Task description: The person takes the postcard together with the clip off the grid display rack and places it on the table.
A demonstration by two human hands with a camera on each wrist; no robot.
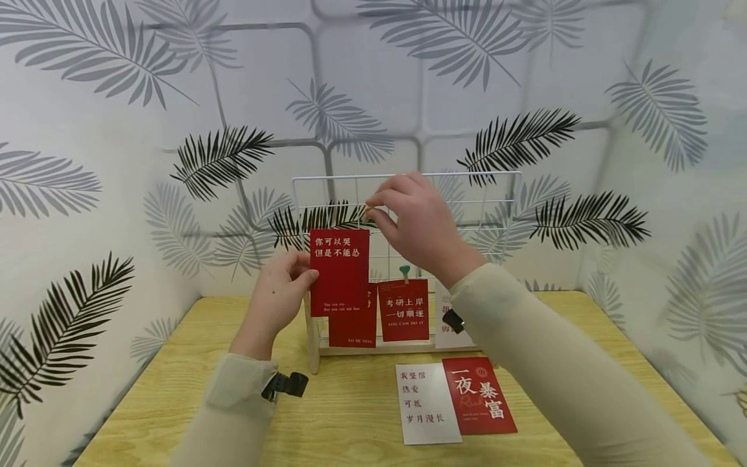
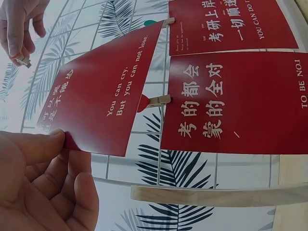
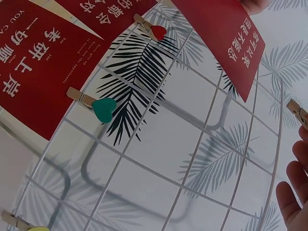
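The left hand (image 1: 279,292) pinches a red card (image 1: 340,272) by its left edge, thumb on the printed front and fingers behind, in front of the left part of the wire rack (image 1: 338,177). The card stands upright, its long axis running up and down the rack, its lettered face turned to the person, large characters at the top and the English lines at the bottom. Its top edge sits below the rack's top bar, and it covers part of a hung red card (image 1: 353,331) on the rack's lower left. The right hand (image 1: 423,224) pinches a small wooden clip (image 3: 297,110) before the rack's upper middle; the clip's free end points away from the fingertips, apart from the held card. Lower on the rack, a clip with a green heart (image 1: 405,270) grips another red card (image 1: 404,318), also long way upright. On the table (image 1: 350,415) before the rack lie a white card (image 1: 428,408) and a bold-lettered red card (image 1: 480,405), side by side.
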